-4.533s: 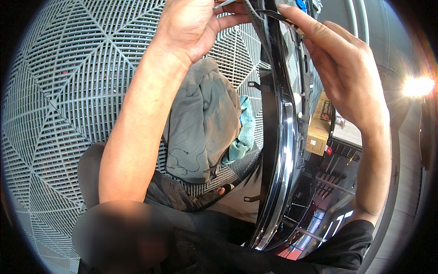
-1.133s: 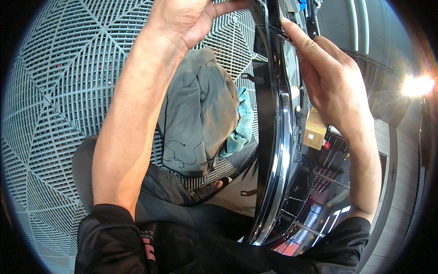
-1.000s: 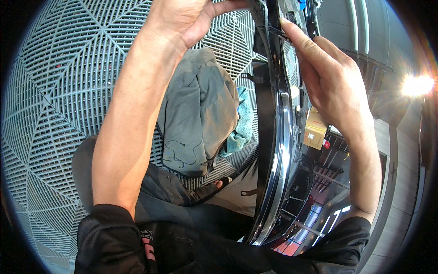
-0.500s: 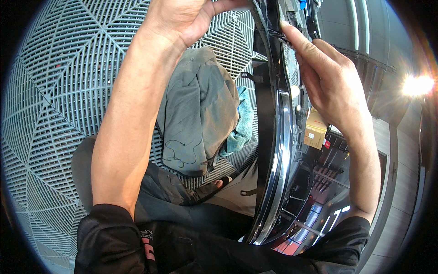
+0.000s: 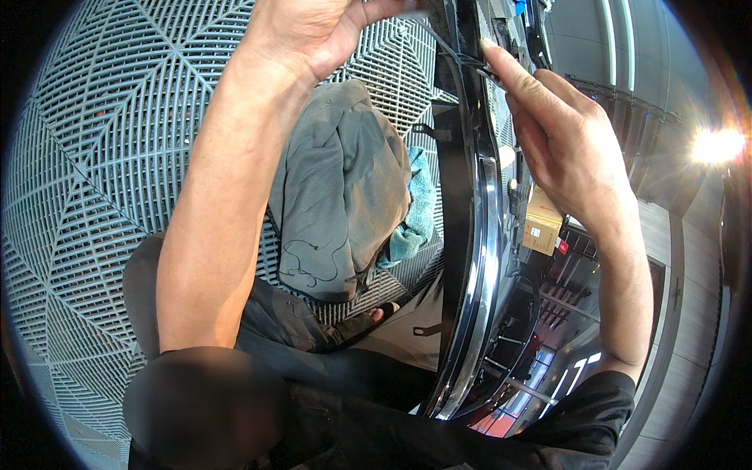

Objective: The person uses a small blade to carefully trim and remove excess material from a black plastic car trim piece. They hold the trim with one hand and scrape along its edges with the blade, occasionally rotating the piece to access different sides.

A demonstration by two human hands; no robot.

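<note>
Right hand (image 5: 568, 133): had slid a little along the panel toward the person since the earliest frame, nearer the upper metal tab (image 5: 423, 129); the left hand (image 5: 305, 35) had hardly shifted against the panel.
Left grip: at 11 o'clock, its fingers reached to the panel's upper end; whether they held anything could not be told, the tips being blurred and partly out of view.
Right grip: at 2 o'clock, the index finger lay extended over a slim dark piece (image 5: 487, 74), the others curled; whether they closed on it could not be told.
Hands: apart, on opposite sides of the panel's edge.
Glossy black panel (image 5: 484, 258): ran from 1 to 5 o'clock, with a bright, curved edge.
Dark grey garment (image 5: 345, 188): lay crumpled near the centre on the floor grating (image 5: 117, 180), a teal towel (image 5: 419, 204) at its 3 o'clock.
Cardboard box (image 5: 540, 235): stood at 3 o'clock, beyond the panel.
</note>
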